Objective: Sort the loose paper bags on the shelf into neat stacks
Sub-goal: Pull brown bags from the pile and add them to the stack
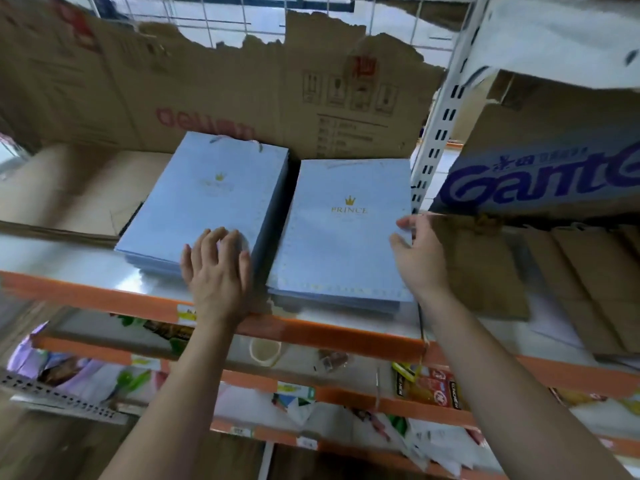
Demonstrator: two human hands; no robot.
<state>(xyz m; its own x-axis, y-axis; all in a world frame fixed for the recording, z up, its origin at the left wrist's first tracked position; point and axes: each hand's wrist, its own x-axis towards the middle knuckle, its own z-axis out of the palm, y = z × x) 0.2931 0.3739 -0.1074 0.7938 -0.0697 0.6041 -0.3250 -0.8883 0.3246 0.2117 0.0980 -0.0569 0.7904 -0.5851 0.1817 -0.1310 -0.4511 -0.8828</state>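
Two stacks of flat light-blue paper bags with a gold crown print lie side by side on the shelf (86, 292). The left stack (207, 199) sits slightly askew, handles at its far end. My left hand (216, 268) rests flat on its near right corner, fingers straight. The right stack (346, 230) reads "PRINCE". My right hand (419, 251) touches its right edge, thumb on top and fingers along the side.
Torn brown cardboard (242, 88) lines the back of the shelf. Flat brown paper bags (485, 271) lie to the right, past a white slotted upright (436, 126). A blue "Gante" carton (540, 171) stands behind them. Lower shelves hold packets and a tape roll (265, 351).
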